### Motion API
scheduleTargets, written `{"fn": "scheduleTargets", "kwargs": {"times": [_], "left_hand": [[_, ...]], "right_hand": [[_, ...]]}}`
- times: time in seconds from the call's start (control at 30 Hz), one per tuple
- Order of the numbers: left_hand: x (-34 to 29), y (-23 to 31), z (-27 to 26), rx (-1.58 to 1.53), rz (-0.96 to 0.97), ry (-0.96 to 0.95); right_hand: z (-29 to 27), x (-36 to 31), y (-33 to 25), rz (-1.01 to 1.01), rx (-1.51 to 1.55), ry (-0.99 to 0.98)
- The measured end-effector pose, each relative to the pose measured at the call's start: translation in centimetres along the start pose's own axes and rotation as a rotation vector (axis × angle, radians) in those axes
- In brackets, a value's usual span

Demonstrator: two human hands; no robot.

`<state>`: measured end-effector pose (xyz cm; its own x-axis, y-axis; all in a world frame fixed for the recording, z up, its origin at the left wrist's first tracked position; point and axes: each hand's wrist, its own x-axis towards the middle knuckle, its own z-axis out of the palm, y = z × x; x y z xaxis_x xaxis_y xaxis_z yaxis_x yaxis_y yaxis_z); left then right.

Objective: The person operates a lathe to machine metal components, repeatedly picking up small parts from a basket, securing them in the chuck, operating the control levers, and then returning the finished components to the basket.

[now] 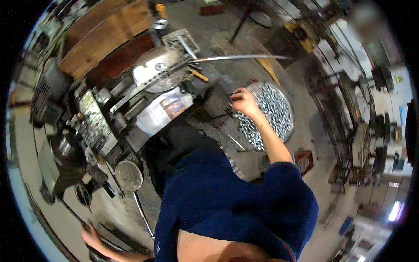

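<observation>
My right hand (244,104) is over the near-left rim of a wide round tub (291,114) heaped with small shiny metal pieces (273,115). Its fingers are curled together; whatever is in them is too small and blurred to name. Far to the lower left, my left hand (91,239) is closed about the end of a dark machine lever (72,211). That lever runs up to a machine (65,150) with a round dark body.
A white printed sack (163,111) lies beside a perforated metal bar (150,83) and a large pale disc (144,65). A round-topped stool (129,175) stands at left. A long rod (240,57) juts out ahead. A reddish box (303,162) sits by the tub.
</observation>
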<state>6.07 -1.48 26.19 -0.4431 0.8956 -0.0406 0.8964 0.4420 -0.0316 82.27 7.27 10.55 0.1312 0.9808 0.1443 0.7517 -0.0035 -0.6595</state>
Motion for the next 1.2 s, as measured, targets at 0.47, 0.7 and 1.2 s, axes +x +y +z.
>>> {"fn": "scheduleTargets", "kwargs": {"times": [0.47,0.7,1.2], "left_hand": [[-1.6,27.6,-4.3,-1.013,0.593,-0.085],[-1.2,25.6,-3.1,-1.074,0.554,-0.08],[-0.4,11.8,-5.0,-0.969,0.255,0.065]], "right_hand": [[9.6,4.1,-36.6,-1.092,0.425,-0.415],[10.4,5.5,-38.7,-1.14,0.334,-0.483],[17.9,13.0,-48.6,-1.371,-0.261,-0.464]]}}
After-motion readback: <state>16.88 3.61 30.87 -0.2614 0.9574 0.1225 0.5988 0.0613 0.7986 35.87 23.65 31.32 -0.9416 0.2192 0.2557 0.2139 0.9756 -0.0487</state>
